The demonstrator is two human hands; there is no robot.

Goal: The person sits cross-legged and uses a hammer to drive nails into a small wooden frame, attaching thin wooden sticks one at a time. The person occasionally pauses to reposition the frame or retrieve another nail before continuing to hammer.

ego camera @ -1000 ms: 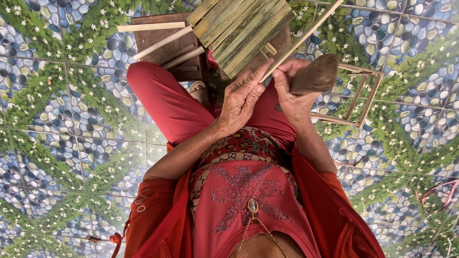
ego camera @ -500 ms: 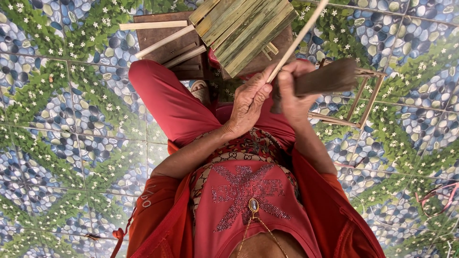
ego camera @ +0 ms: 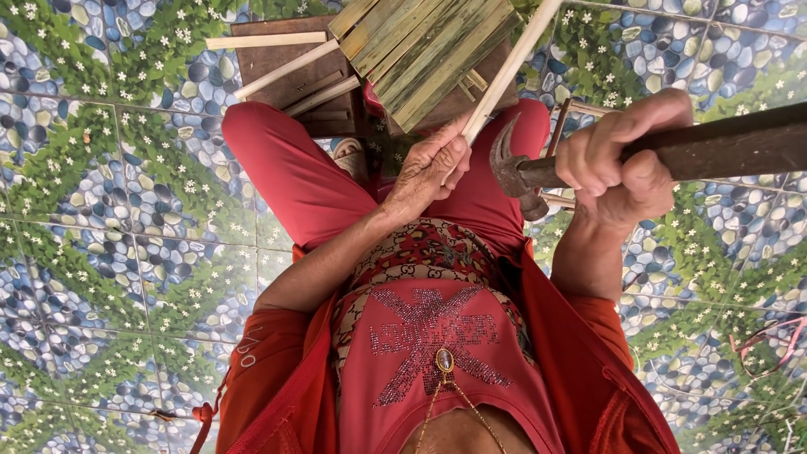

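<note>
The view is upside down: my red-clad lap fills the middle. My left hand [ego camera: 433, 164] pinches a thin pale wooden stick [ego camera: 504, 71] against a panel of greenish bamboo slats [ego camera: 429, 50]. My right hand [ego camera: 618, 155] grips the dark wooden handle of a claw hammer [ego camera: 514, 168], whose metal head hangs just right of the left hand's fingers. The panel rests over my knees, above a brown wooden block [ego camera: 286, 63].
Loose pale sticks [ego camera: 282, 55] lie on the brown block. A thin wooden frame [ego camera: 567, 126] sits behind the hammer. The floor [ego camera: 109, 210] is tiled in a blue pebble and green leaf pattern. A red cord [ego camera: 769, 345] lies at the right.
My right hand has swung the hammer away from the panel, toward the right and nearer the camera. The left hand stays on the stick.
</note>
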